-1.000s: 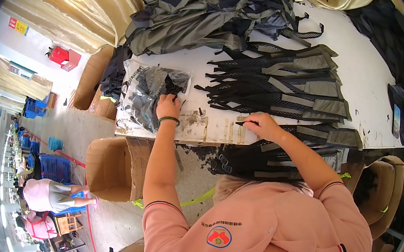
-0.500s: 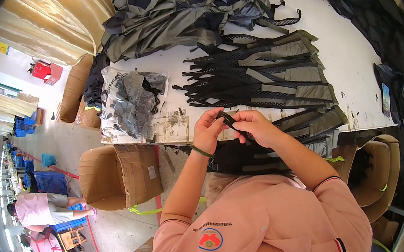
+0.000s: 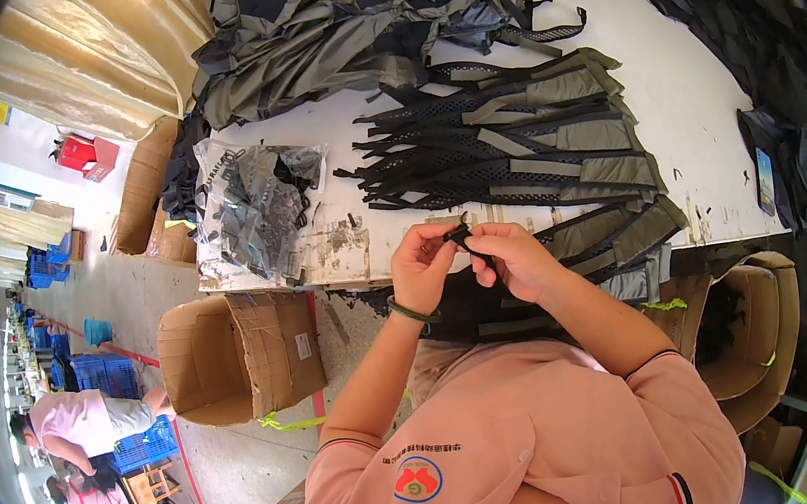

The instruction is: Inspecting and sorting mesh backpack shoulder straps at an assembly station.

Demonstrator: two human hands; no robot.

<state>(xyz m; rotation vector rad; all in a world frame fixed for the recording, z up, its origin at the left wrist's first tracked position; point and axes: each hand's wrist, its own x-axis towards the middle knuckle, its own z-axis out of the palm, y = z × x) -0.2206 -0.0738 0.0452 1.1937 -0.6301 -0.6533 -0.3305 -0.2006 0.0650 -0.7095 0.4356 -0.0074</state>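
Observation:
Near the table's front edge, my left hand [image 3: 422, 270] and my right hand [image 3: 517, 260] face each other, fingertips pinched on a short black strap [image 3: 462, 236]. Its small end pokes up between them; whether a buckle is on it I cannot make out. Just beyond lie several grey-and-black mesh strap pieces [image 3: 581, 134], fanned in a row with thin black ends pointing left. More dark fabric [image 3: 492, 317] hangs over the edge below my hands, partly hidden by my forearms.
A large heap of grey and black fabric [image 3: 318, 51] covers the far table. Left of the straps sits a transparent plastic bag [image 3: 252, 205] of small parts. Cardboard boxes [image 3: 280, 353] stand left and right. Dark garments [image 3: 754, 68] hang at right. Two people [image 3: 92, 421] work far left.
Both hands stay together on the black strap; my fingers have shifted along it, and its end now sticks up more. The view has tilted slightly. One person at far left has moved an arm.

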